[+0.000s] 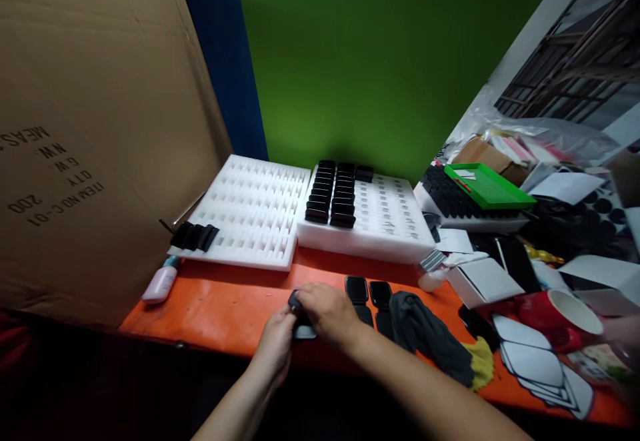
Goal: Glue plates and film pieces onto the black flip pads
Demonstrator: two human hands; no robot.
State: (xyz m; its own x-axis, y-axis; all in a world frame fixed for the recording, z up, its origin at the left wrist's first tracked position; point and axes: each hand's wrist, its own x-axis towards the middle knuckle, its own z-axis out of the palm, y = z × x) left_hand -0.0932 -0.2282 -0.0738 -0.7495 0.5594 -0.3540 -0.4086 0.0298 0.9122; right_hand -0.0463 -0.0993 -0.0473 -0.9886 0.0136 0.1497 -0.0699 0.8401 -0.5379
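Note:
My left hand (277, 341) and my right hand (327, 311) meet over the front edge of the orange table. Between them they grip a small dark piece with a grey lower face (304, 332), which looks like a smartwatch body; the fingers hide much of it. Just right of my right hand lie several square black smartwatch bodies (357, 290), screens up. Beside these is a crumpled dark grey cloth (425, 331) with a yellow end. Behind my hands, a thick white foam tray (365, 238) holds rows of upright black pieces (320, 191).
Left of it lies another slotted foam tray (250, 256), with several black pieces (194, 236) on its corner. A pink bottle (161, 283) and large cardboard box (100, 128) stand left. Rightward are a white box (485, 281), red mug (545, 318), stacked white cards (537, 364) and green tray (493, 188).

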